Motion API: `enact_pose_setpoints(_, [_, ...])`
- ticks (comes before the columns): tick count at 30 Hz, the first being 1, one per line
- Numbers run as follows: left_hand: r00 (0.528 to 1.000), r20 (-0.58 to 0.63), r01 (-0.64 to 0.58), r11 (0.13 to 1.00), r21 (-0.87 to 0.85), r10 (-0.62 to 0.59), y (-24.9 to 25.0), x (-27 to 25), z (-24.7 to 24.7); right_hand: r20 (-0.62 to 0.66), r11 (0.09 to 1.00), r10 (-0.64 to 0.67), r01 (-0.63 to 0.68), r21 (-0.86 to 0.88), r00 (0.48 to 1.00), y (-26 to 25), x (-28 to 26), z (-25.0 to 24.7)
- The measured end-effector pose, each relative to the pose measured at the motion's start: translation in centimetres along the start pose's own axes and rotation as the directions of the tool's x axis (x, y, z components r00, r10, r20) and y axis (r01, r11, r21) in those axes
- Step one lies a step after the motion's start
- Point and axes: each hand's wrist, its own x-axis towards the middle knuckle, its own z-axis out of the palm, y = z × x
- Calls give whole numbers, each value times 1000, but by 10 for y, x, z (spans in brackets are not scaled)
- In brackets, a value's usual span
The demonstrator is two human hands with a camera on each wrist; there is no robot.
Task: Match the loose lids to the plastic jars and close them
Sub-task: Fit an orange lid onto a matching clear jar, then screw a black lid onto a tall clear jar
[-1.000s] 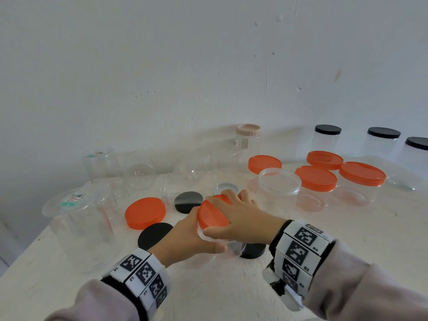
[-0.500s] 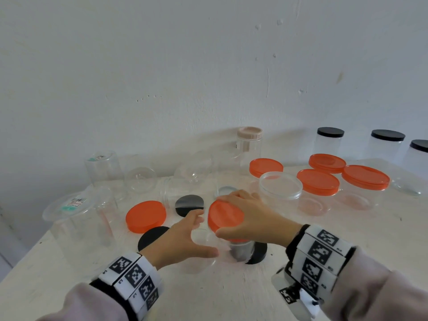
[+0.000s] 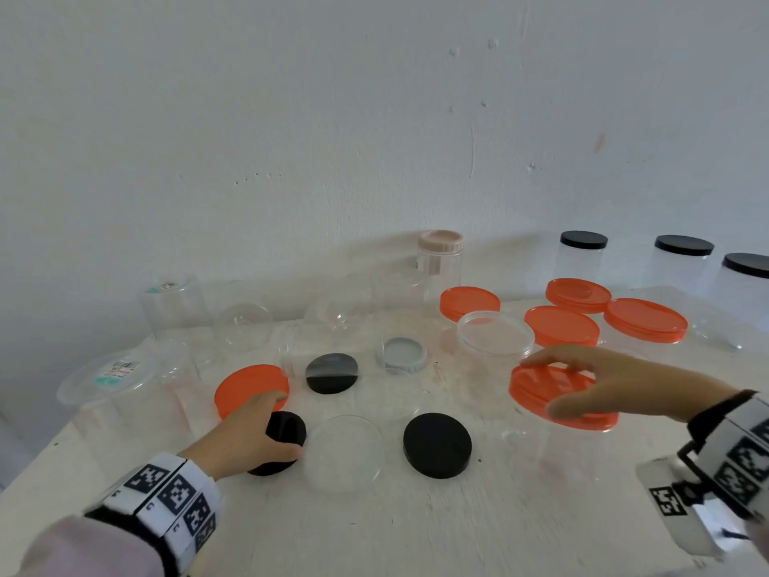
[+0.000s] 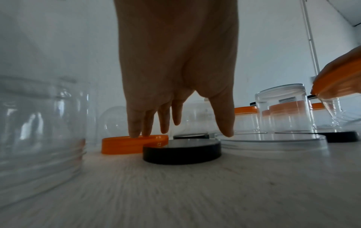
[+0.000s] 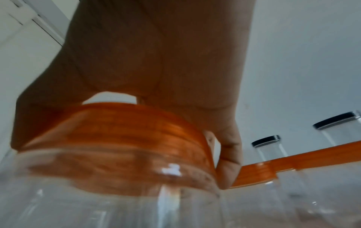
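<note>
The right hand (image 3: pixel 616 385) grips the orange lid (image 3: pixel 561 395) of a clear jar (image 3: pixel 557 456), fingers curled over its rim; motion blur hides whether the jar's base touches the table (image 3: pixel 416 526). The left hand (image 3: pixel 245 435) is spread, fingers straight, fingertips (image 4: pixel 134 132) on a loose orange lid (image 3: pixel 249 387), palm hiding part of a black lid (image 3: pixel 287 426). Its thumb sits at the rim of a clear lid (image 3: pixel 345 451). In the head view, 1 black-lidded jar (image 3: pixel 745 281) is cut off at the right edge. The table is pale and scuffed, set against a white wall (image 3: pixel 374 118).
</note>
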Motion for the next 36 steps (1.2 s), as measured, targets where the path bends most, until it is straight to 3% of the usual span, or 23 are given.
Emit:
enact_pose_setpoints(10, [1000,18,12,999,40,-13,-6,-2,1,-280,957,170,-226,-182,945,38,27,-2])
enact_pose_setpoints(19, [999,40,-15,999,36,14,-6,-2,1,-268,953,238,-278,-120,934,31,36,2])
enact_pose_setpoints(24, [997,67,-47,995,82,41,-5,-1,2,-402,994,112,-104,42,909,-15,40,-7])
enact_pose_setpoints(28, [994,112,-29,990,135,14,-7,2,5,-494,995,-101,92,-44,863,-75,51,2])
enact_pose_setpoints(31, [992,125,-18,984,180,-5,-9,5,8,-412,974,-227,197,-115,882,-115,71,22])
enact_pose_setpoints(36, [987,155,10,970,242,-48,-11,8,10,-186,940,-297,253,-228,937,-154,120,60])
